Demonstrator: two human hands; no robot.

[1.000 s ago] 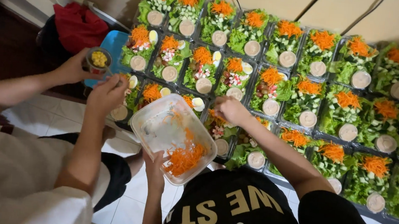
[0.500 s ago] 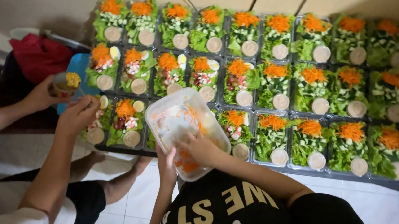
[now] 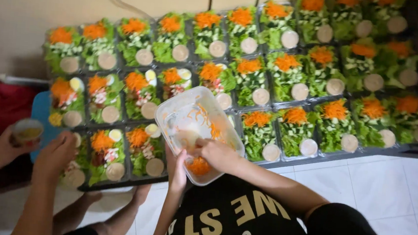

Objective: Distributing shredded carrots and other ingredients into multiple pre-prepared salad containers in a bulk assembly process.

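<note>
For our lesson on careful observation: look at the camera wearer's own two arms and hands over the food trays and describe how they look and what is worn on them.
Both forearms are bare, with no sleeves reaching them. The left hand and right hand wear no gloves; no rings, watch or bracelets can be made out, though the picture is slightly blurred. The fingers are uncovered. Below them shows a black shirt with pale gold lettering.

left hand [image 3: 179, 172] half under tub [image 3: 199, 131]; top salad trays [image 3: 347, 9] cropped, blurred

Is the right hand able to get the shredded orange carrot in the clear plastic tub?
Probably yes. The right hand is already inside the open clear plastic tub that the left hand holds, beside the shredded orange carrot; nothing blocks it.
</note>
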